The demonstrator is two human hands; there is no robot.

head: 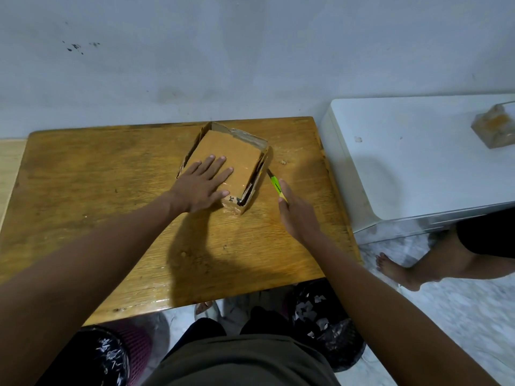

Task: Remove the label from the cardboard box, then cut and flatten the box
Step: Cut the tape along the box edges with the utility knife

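A small brown cardboard box (237,149) lies on the wooden table (111,190), its top flap pushed down and torn paper along its far edge. My left hand (202,185) presses flat on the top with straight, spread fingers. My right hand (296,215) grips a yellow-green utility knife (276,186) just right of the box. The blade tip points at the box's right side, close to its wall. A black "34" marking shows at the near corner of the box.
A white appliance (418,162) stands right of the table with a clear plastic-wrapped block (494,125) on it. Another person's bare foot and leg (404,271) are on the floor at right. Black bins with scraps (323,321) sit under the table's near edge.
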